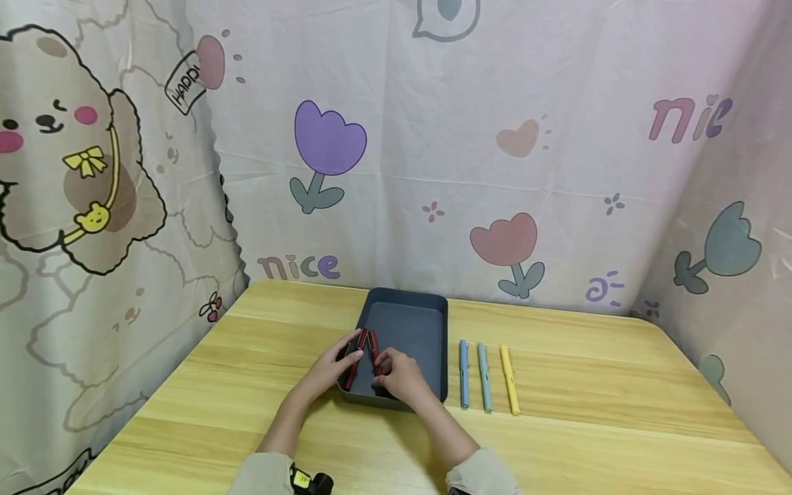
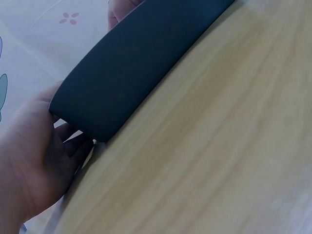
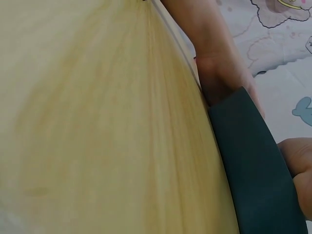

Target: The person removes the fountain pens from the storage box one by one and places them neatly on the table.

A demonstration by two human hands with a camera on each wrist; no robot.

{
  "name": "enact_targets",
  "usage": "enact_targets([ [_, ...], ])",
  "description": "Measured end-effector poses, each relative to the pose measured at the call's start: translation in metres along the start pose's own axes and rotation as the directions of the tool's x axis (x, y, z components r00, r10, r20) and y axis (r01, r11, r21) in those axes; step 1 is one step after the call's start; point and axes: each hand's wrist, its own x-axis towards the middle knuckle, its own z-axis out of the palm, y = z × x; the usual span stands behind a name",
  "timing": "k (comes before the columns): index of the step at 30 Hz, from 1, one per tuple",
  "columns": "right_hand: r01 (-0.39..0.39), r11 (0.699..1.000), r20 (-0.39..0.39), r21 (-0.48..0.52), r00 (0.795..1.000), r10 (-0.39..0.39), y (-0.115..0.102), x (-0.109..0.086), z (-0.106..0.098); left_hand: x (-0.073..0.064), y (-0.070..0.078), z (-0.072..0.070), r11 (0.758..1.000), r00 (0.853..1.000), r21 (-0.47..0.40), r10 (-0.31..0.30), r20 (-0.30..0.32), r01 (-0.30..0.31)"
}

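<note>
A dark grey tray (image 1: 411,330) lies on the wooden table, and two dark red pens are in its left part. My left hand (image 1: 324,373) grips the tray's left wall; in the left wrist view its fingers (image 2: 73,146) curl against the outside. Beside the left thumb, the first red pen (image 1: 350,378) leans along that wall. With bent fingers my right hand (image 1: 401,375) pinches the second red pen (image 1: 374,344) inside the tray, hiding its lower end. Both wrist views show mostly the tray's outer wall (image 3: 258,170), so the pens are hidden there.
Right of the tray, a blue pen (image 1: 464,375), a light green pen (image 1: 485,378) and a yellow pen (image 1: 510,380) lie side by side on the table (image 1: 606,392). A printed cloth (image 1: 408,137) hangs behind the table and at both sides.
</note>
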Motion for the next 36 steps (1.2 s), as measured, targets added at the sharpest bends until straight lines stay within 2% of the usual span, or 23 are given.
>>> enact_targets([
  [4,-0.031,0.998,0.007,0.061,1.0,0.03,0.001,0.001,-0.001,-0.001,0.005,-0.001,1.0,1.0,-0.009,0.009,0.012,-0.009],
  [11,-0.088,0.981,0.029,0.174,0.996,0.084,0.003,0.001,-0.002,-0.012,0.029,-0.003,1.0,1.0,-0.017,0.009,0.028,-0.008],
  [13,-0.093,0.976,0.033,0.198,0.996,0.088,0.003,0.0,-0.003,-0.009,0.025,-0.003,1.0,1.0,-0.017,0.008,0.025,-0.007],
  [18,-0.098,0.964,0.041,0.248,0.995,0.09,0.004,0.0,-0.004,-0.001,0.004,-0.001,0.999,0.999,0.001,0.036,0.016,-0.036],
  [24,-0.117,0.951,0.052,0.287,0.993,0.107,0.006,0.0,-0.003,-0.001,-0.001,0.0,0.995,0.996,0.061,0.084,-0.007,-0.083],
  [31,-0.135,0.945,0.055,0.299,0.991,0.124,0.005,0.0,-0.003,0.001,-0.002,-0.001,0.999,1.0,0.033,0.009,-0.004,-0.009],
  [36,-0.132,0.941,0.05,0.311,0.991,0.122,0.005,0.0,-0.004,0.001,0.0,0.0,1.0,1.0,0.022,-0.014,-0.002,0.014],
])
